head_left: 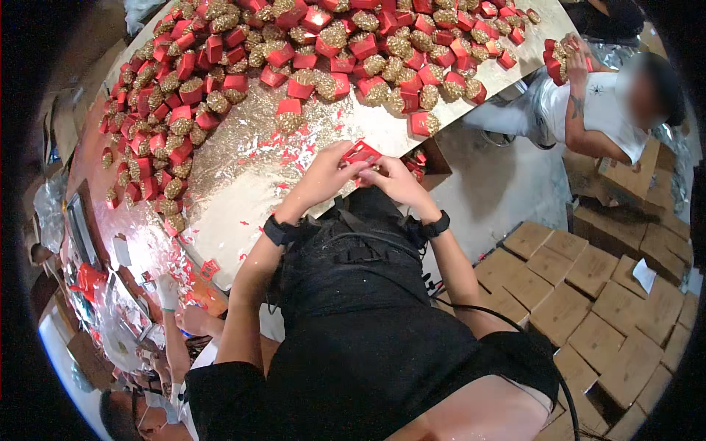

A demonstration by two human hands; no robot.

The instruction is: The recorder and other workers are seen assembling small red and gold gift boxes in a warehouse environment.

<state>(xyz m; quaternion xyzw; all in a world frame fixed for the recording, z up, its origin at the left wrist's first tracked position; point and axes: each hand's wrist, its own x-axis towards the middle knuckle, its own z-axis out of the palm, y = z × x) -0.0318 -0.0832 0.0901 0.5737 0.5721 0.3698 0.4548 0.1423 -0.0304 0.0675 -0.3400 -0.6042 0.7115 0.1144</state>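
Both my hands are at the near edge of the table, in front of my body, with a black band on each wrist. Between them is a flat red card piece with cut-out openings. My left hand pinches its left side between thumb and fingers. The fingers of my right hand close on its lower right part, and some fingertips are hidden. Just beyond lies the nearest red pot-shaped ornament with a gold nubbly top. Small red paper scraps are scattered on the tabletop to the left.
A large heap of red-and-gold ornaments covers the far and left table. An open carton stands beside my right hand. Stacked cardboard boxes fill the lower right. One co-worker holds ornaments; another's gloved hand is at left.
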